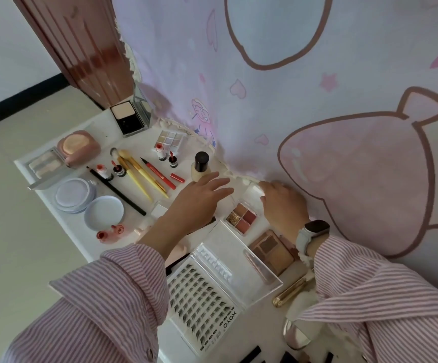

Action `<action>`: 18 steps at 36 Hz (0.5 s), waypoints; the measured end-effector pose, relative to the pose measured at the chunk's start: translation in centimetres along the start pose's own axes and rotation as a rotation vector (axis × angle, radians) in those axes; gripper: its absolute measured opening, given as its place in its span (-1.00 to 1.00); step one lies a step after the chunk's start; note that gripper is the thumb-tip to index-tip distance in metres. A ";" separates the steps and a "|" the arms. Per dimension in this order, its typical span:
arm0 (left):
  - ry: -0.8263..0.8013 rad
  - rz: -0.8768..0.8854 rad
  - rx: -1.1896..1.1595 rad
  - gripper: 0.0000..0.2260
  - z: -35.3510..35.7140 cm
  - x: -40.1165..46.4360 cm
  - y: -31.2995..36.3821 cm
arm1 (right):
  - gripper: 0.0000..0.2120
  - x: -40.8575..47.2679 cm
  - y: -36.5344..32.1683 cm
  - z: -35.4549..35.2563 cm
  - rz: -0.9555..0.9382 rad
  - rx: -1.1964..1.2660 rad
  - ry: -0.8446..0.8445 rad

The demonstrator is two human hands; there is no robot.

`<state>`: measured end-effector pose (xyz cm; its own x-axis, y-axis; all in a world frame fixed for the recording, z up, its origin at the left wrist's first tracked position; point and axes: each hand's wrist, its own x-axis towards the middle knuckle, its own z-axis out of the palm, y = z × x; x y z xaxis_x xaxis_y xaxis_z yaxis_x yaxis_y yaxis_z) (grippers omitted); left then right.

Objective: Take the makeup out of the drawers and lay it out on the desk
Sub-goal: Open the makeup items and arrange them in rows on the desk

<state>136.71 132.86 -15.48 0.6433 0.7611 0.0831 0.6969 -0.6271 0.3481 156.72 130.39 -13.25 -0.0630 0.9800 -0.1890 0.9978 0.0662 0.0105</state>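
The open lash case point(202, 292) holds rows of false lashes near the desk's point(63, 218) front edge; a four-pan palette point(242, 215) lies beside it. The left hand point(199, 203) hovers, fingers straight and released; the right hand point(283, 205) pinches a small clear item point(255, 190) at the pink cartoon curtain point(278, 100).

The left hand point(199, 203) and its forearm cover part of the desk point(55, 203), hiding most of a small white box point(158, 210) just beside the wrist and a dark item under the palm. The right hand point(283, 205) covers the far end of a clear lid point(253, 191); whether its fingers grip it cannot be told. The right sleeve point(385, 297) hides one end of a gold tube point(290, 290). Near the right elbow, dark objects point(252, 356) are cut off by the bottom edge.
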 end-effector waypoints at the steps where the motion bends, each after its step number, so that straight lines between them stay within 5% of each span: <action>1: 0.020 0.002 -0.007 -0.49 0.1 -0.1 -0.1 | -0.70 -0.3 0.1 -0.1 -0.012 -0.034 0.022; 8: 0.202 -0.067 -0.093 -0.56 -0.7 -1.3 1.0 | -0.73 -2.0 0.0 -1.6 -0.003 0.067 0.040; 18: 0.337 -0.311 -0.218 -0.65 -0.9 -5.8 3.5 | -0.67 -5.0 0.0 -0.3 -0.064 0.018 -0.349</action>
<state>135.14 126.34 -13.93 0.2530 0.9401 0.2284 0.7340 -0.3403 0.5877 157.05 125.59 -11.97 -0.1173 0.8506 -0.5126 0.9924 0.1196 -0.0287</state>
